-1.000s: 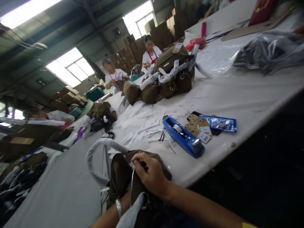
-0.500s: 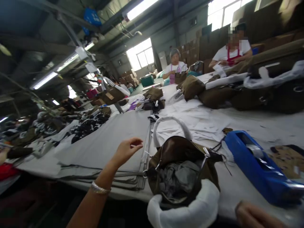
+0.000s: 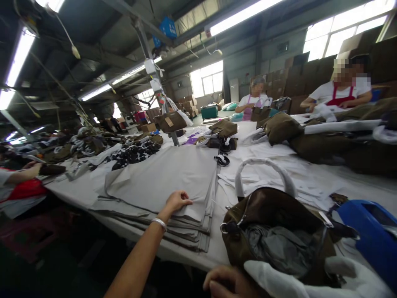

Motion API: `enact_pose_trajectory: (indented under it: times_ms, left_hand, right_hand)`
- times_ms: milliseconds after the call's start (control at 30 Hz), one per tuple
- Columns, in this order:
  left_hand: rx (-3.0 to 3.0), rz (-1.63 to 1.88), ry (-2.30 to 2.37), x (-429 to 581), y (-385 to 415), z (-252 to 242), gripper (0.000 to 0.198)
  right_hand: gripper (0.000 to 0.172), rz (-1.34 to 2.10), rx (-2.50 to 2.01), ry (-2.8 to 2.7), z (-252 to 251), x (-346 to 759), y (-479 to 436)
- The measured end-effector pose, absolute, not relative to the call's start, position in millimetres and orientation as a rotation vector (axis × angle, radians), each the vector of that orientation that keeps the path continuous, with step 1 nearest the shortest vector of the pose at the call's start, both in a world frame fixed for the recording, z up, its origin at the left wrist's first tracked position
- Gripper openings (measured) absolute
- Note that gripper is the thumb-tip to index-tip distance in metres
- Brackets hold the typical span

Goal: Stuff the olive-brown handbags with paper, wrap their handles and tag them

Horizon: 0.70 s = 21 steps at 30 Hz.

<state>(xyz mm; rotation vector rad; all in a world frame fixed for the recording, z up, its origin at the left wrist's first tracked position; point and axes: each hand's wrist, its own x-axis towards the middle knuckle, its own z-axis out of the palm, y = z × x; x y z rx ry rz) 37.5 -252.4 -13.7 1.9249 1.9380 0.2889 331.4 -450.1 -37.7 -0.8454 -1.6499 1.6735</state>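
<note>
My left hand [image 3: 179, 201], a bracelet at its wrist, is over a stack of flat grey cloth sheets [image 3: 161, 178]. Its fingers are bent in towards the thumb in a pinch; what lies between them, if anything, I cannot make out. At the bottom edge my right hand [image 3: 228, 281] is curled, blurred and partly cut off, close to a brown handbag [image 3: 231, 244]. This bag stands unzipped, with crumpled grey stuffing [image 3: 282, 246] inside. White wrapping covers both its handles, one upright behind, the other hanging in front.
Right of the bag sits a blue tape dispenser [image 3: 369, 231]. White paper strips [image 3: 266, 167] and brown bags [image 3: 285, 128] cover the table farther back. Two co-workers [image 3: 252, 101] work across it. A person's arm [image 3: 23, 174] reaches in at left. A post rises behind the grey stack.
The view has swung left, so the bag appears farther right. My left hand's fingers have closed in over the grey stack. My right hand has come left to the bag's near side.
</note>
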Motion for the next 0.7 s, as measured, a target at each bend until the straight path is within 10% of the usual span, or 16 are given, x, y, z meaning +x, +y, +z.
enact_pose_trajectory:
  times_ms: [700]
  left_hand:
    - [2.104,0.675,1.819,31,-304,62,0.015]
  right_hand:
    - [0.096,1.763,-0.682,-0.396,-21,223,-345]
